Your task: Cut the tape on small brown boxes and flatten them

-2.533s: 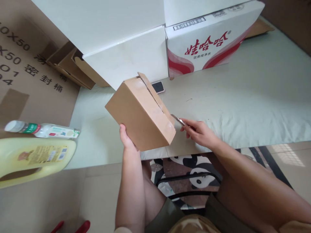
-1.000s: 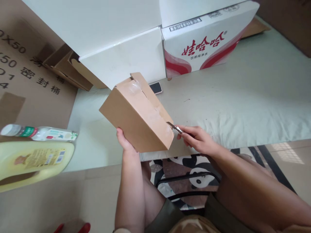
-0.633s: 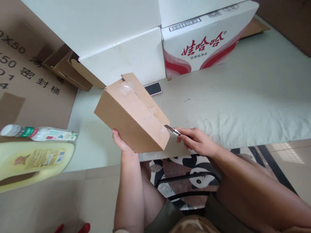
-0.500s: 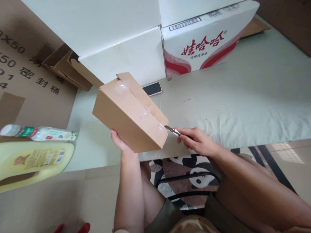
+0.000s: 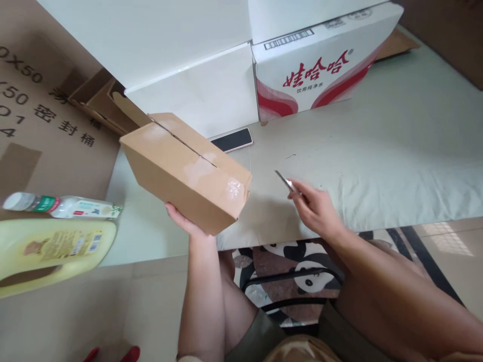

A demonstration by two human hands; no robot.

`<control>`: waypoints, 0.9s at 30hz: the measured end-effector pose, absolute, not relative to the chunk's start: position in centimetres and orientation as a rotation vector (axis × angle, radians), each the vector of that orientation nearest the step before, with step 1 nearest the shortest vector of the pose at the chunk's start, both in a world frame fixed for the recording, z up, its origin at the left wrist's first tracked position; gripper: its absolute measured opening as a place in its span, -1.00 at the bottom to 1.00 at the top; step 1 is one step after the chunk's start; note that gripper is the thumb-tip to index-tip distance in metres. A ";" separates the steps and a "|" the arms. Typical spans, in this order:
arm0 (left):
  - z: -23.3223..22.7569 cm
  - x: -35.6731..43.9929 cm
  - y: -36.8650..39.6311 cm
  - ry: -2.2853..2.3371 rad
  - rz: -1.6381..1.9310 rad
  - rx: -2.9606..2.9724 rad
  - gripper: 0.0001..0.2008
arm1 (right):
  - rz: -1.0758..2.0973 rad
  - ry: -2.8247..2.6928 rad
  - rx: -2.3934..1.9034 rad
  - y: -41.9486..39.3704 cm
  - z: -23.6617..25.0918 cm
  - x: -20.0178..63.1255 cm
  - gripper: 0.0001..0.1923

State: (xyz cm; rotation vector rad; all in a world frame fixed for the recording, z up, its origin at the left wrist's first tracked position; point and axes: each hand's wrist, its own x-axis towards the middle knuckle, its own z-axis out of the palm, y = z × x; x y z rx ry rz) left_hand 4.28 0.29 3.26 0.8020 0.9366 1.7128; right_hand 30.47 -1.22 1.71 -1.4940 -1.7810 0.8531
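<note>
A brown cardboard box (image 5: 181, 176), tilted, rests in my left hand (image 5: 186, 221), which grips it from below at its near side. Clear tape (image 5: 234, 188) shines on its upper face, and a dark seam runs along that face. To the right of the box, my right hand (image 5: 317, 203) is closed round a utility knife (image 5: 286, 180). The knife's blade points up and to the left, apart from the box. Most of my left fingers are hidden under the box.
Behind the box a phone (image 5: 236, 141) lies on the cloth-covered table (image 5: 377, 166). A white and red carton (image 5: 313, 75) and white boxes stand at the back. At the left are a clear bottle (image 5: 64, 206), a yellow jug (image 5: 56, 246) and a large printed carton (image 5: 26, 141).
The knife has come away from the box's right end as my right hand moved right and up. My left hand has turned the box, whose far end has shifted left.
</note>
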 end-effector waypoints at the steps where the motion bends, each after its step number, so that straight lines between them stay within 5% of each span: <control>1: 3.1 4.1 0.3 0.945 1.716 0.790 -0.28 | 0.703 -1.789 -1.558 -1.1 1.5 30.6 -0.56; 6: 1.8 3.5 0.6 1.028 1.783 0.694 -0.38 | 0.143 -2.000 -1.765 -0.4 -0.5 31.6 -0.51; 12: 0.5 3.4 0.5 1.171 1.871 0.796 -0.29 | 0.096 -2.168 -1.882 0.0 -1.2 32.2 -0.52; 21: -0.4 2.4 -0.1 1.278 1.630 0.653 -0.37 | 0.829 -2.222 -0.937 -0.7 -0.3 30.8 -0.21; 27: 1.0 2.7 -1.2 1.005 1.593 0.641 -0.44 | 1.013 -1.967 -0.944 -0.9 -0.8 30.2 -0.22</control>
